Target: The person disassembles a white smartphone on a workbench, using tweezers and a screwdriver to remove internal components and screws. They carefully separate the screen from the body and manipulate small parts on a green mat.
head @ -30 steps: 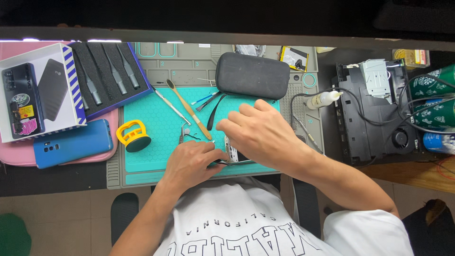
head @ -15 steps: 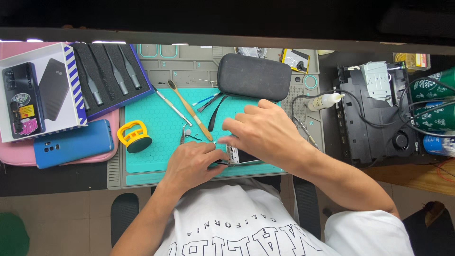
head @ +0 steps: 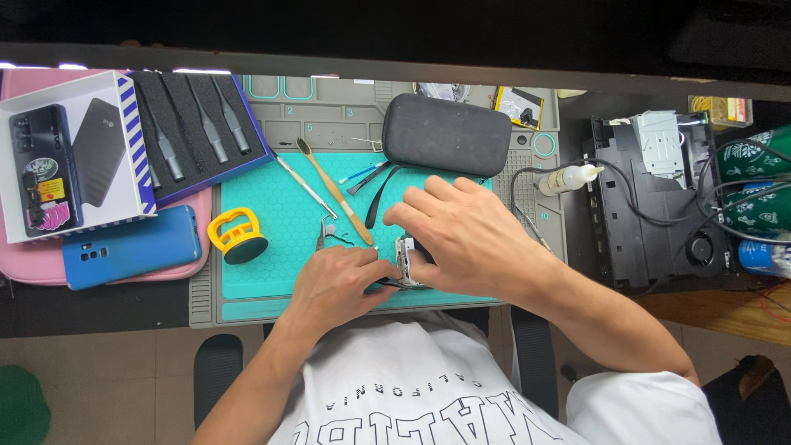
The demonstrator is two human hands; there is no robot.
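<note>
Silver-edged small phone body (head: pixel 405 262) lies on the teal honeycomb silicone mat (head: pixel 272 222), pinned under the cupped right hand (head: pixel 470 239), apparently to steady it. Left hand (head: pixel 338 284) pinches a thin dark tool (head: pixel 387 283) against its edge. Beyond the grip: wooden-handled brush (head: pixel 334 189), yellow suction cup (head: pixel 235 235), grey oval zip case (head: pixel 446 134).

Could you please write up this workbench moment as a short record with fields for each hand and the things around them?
Left hand: left hand pinches the near edge of a small opened grey device.
Right hand: right hand lies over the same device, covering most of it.
Surface: teal silicone work mat.
Beside the hands: yellow suction cup, wooden-handled brush.
Behind: dark grey oval zip case.
Far left: blue phone, white box with two dark phones.
</note>
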